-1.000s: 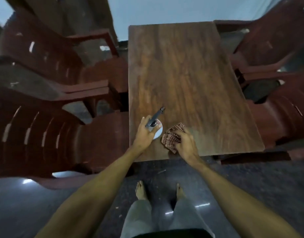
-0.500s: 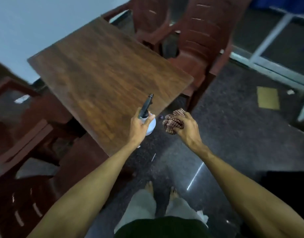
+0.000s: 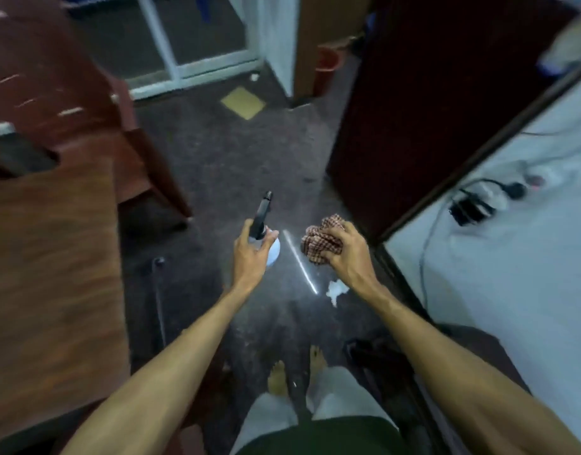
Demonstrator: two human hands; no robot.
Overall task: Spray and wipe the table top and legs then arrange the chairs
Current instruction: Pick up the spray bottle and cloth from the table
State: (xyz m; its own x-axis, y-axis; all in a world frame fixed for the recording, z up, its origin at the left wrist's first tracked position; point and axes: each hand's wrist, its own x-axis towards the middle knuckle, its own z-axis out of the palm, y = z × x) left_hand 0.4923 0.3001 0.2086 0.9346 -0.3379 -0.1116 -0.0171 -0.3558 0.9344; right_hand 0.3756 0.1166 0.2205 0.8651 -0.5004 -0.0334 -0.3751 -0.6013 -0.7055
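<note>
My left hand [image 3: 249, 254] grips a white spray bottle [image 3: 272, 250] with a black nozzle that points away from me. A bunched brown checked cloth [image 3: 318, 242] is held in my right hand [image 3: 346, 254]. Both hands hang over the dark floor, to the right of the table. The brown wooden table top [image 3: 49, 284] fills the left side of the view, blurred. A dark red plastic chair [image 3: 66, 103] stands beyond the table at the upper left.
A dark wooden door [image 3: 423, 103] stands open ahead on the right. A white wall [image 3: 512, 274] with cables and a plug strip is at the right. A white scrap [image 3: 336, 290] lies on the floor. A red bucket [image 3: 328, 68] sits far ahead.
The view has swung right, away from the table, which slid to the left edge. Both hands lifted off the table top and now hang over the floor, still holding bottle and cloth.
</note>
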